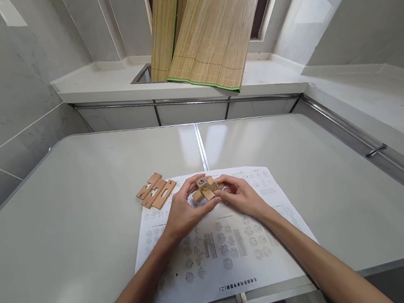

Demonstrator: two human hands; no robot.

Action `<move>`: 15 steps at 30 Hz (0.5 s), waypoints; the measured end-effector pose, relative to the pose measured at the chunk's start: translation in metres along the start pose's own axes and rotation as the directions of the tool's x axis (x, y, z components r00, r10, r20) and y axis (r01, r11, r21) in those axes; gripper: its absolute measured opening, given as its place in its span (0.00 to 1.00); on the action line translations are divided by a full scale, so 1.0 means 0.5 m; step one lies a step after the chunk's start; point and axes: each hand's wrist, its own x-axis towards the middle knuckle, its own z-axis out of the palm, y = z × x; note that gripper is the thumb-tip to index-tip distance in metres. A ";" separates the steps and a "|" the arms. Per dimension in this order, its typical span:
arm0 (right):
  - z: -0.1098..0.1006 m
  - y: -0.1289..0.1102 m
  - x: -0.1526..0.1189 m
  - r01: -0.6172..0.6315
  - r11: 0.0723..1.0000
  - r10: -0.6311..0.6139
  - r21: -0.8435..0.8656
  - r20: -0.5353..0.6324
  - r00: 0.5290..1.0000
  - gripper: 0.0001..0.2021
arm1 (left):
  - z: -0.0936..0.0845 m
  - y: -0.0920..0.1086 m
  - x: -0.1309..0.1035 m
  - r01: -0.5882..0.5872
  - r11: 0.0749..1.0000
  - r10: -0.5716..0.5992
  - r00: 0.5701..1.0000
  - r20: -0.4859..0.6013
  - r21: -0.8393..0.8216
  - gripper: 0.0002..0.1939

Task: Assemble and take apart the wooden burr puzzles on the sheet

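Above the printed sheet (219,265), a partly joined wooden burr puzzle (204,188) sits between my two hands, its light blocks crossing one another. My left hand (187,204) grips it from the left, thumb below and fingers behind. My right hand (241,194) pinches its right side between thumb and fingers. One block facing up carries a dark handwritten mark. To the left lie several flat wooden puzzle pieces (157,192) with cut-out slots and written numbers, side by side, partly over the sheet's corner. My fingers hide parts of the puzzle.
The sheet of small line diagrams lies on a light folding table (84,230) with a metal seam (201,146) down its middle. Beyond it runs a white ledge (109,87) with a rolled-out bamboo mat (214,28) leaning at the window. Grey tiled walls stand at both sides.
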 end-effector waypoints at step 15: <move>-0.001 -0.009 -0.003 -0.009 0.990 0.011 0.144 -0.015 1.000 0.16 | -0.008 -0.022 0.000 -0.191 0.891 0.188 0.981 0.049 0.412 0.28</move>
